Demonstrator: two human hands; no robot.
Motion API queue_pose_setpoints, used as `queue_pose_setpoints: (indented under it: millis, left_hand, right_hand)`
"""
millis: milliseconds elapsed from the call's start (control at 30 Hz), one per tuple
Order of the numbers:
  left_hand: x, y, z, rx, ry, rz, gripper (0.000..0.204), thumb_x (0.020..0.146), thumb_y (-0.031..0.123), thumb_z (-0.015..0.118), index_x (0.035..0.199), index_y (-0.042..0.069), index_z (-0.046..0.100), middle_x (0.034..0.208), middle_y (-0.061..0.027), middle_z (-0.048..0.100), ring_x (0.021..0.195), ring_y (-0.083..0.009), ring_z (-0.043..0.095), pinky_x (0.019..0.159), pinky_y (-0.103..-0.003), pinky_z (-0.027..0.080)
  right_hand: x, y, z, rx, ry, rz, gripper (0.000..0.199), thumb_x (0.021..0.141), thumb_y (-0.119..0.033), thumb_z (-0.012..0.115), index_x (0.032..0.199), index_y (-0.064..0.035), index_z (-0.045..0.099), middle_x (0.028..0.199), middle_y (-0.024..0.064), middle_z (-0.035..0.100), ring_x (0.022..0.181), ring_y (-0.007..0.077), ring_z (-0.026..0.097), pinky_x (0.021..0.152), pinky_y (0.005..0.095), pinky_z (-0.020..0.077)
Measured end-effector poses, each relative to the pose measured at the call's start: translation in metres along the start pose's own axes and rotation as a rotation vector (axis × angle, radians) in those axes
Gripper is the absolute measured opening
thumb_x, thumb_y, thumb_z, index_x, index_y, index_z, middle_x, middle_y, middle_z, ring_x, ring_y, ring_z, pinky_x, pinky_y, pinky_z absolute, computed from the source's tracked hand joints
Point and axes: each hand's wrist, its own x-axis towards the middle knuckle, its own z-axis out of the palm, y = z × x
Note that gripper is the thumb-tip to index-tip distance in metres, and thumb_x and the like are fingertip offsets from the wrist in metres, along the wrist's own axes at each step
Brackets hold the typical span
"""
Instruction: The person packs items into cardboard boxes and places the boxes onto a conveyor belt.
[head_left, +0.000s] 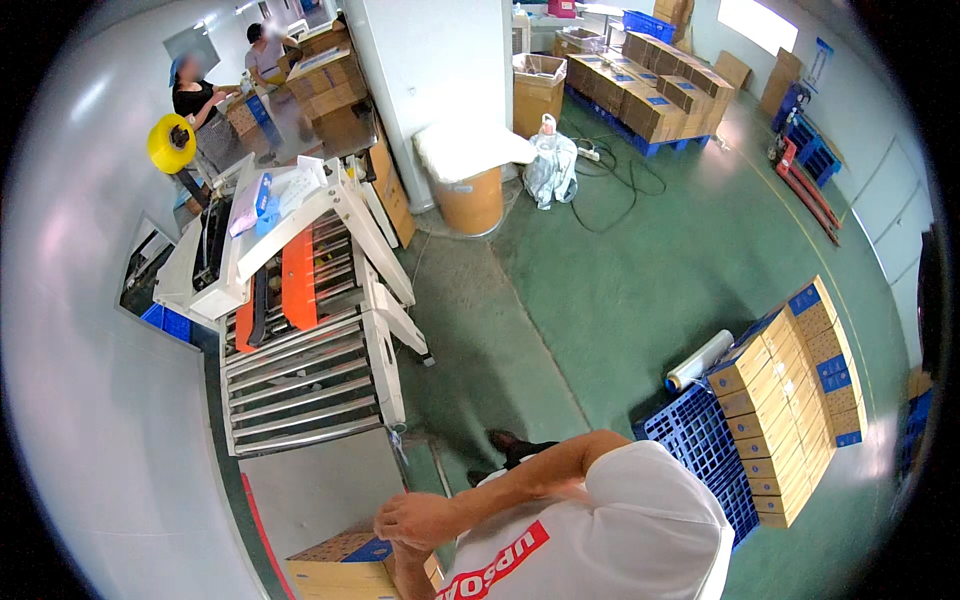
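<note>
A carton (345, 578) with brown sides and a blue patch on its top stands at the lower edge, on a flat grey surface (320, 485) at the end of the roller conveyor. Just above the carton's right part is my right hand (420, 520), its fingers curled together; whatever they may hold is hidden. Directly beneath it, my left forearm (408, 575) rises from the lower edge. My left hand is mostly covered by the right one, so its fingers do not show.
Metal rollers (300, 390) lead to a white machine with orange guards (298, 280). At right, stacked cartons (790, 400) and a film roll (700, 360) are on a blue pallet (690, 440). Beyond are another loaded pallet (650, 95), a red pallet jack (805, 190) and two people (195, 95).
</note>
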Motion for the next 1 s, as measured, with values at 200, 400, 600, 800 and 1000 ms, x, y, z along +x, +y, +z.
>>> queue_pose_setpoints:
  millis: [200,400,600,800,1000]
  left_hand:
    - [-0.005,-0.003,-0.002,-0.064,-0.039,-0.008,0.025,0.074,0.019,0.078,0.085,0.002,0.063,0.078,-0.0151,0.067,0.072,-0.0345,0.067,0.060,-0.041,0.050]
    - [-0.014,-0.011,-0.012,-0.143,-0.091,-0.046,0.025,0.075,0.019,0.078,0.086,0.003,0.063,0.078,-0.0144,0.067,0.072,-0.0333,0.066,0.060,-0.041,0.050]
    - [-0.024,-0.016,-0.005,-0.312,-0.179,-0.093,0.024,0.076,0.019,0.077,0.086,0.003,0.063,0.078,-0.0136,0.066,0.071,-0.0321,0.066,0.060,-0.040,0.050]
    - [-0.033,-0.013,0.009,-0.477,-0.297,-0.098,0.024,0.077,0.020,0.077,0.086,0.003,0.063,0.078,-0.0128,0.066,0.071,-0.0309,0.066,0.059,-0.039,0.050]
    - [-0.040,-0.026,-0.005,-0.534,-0.330,-0.151,0.023,0.078,0.020,0.076,0.086,0.003,0.063,0.078,-0.0120,0.066,0.070,-0.0297,0.066,0.059,-0.039,0.050]
  right_hand:
    - [0.002,-0.022,0.002,-0.126,-0.006,0.021,0.033,0.071,-0.026,0.068,0.096,-0.0057,0.063,0.095,0.0135,0.063,0.096,0.0315,0.061,0.087,0.0482,0.0471]
    - [0.010,-0.030,0.030,-0.102,0.048,0.054,0.029,0.057,-0.027,0.073,0.080,-0.0099,0.066,0.081,0.0116,0.064,0.086,0.0323,0.063,0.077,0.0524,0.0482]
    - [0.025,-0.055,0.005,0.148,-0.035,-0.100,0.027,0.058,-0.025,0.075,0.080,-0.0103,0.069,0.082,0.0099,0.067,0.080,0.0328,0.064,0.072,0.0472,0.0484]
    - [0.038,-0.069,-0.001,0.735,-0.290,-0.123,0.027,0.081,-0.031,0.073,0.090,-0.0052,0.072,0.089,0.0120,0.072,0.080,0.0301,0.068,0.068,0.0395,0.0530]
    - [0.043,-0.072,0.005,1.164,-0.448,0.235,0.022,0.081,-0.018,0.076,0.094,-0.0013,0.071,0.092,0.0086,0.072,0.080,0.0201,0.065,0.067,0.0331,0.0499]
